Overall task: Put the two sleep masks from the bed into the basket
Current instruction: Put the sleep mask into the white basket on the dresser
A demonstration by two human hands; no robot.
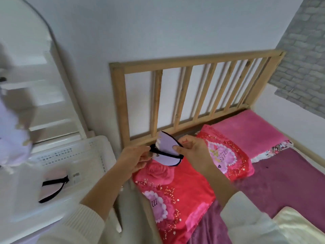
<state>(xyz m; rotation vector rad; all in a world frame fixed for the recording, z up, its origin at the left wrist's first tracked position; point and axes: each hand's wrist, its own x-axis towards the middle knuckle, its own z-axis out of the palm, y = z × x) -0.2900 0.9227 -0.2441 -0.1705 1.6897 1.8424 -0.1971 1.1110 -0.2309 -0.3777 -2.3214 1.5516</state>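
Note:
A lilac sleep mask point(168, 150) with a black edge and black strap is held folded above the red pillow point(173, 188), near the bed's left head corner. My left hand point(135, 158) pinches the strap end at the mask's left. My right hand point(192, 148) grips the mask's right side, thumb on its face. A second mask point(52, 188), pale pink with a black strap, lies inside the white perforated basket point(98, 152) to the left of the bed.
A wooden slatted headboard point(193, 95) stands right behind the hands. A second red pillow point(226, 154), a pink blanket point(249, 132) and a purple cover point(284, 184) lie on the bed. A white arched mirror point(58, 85) leans on the wall behind the basket.

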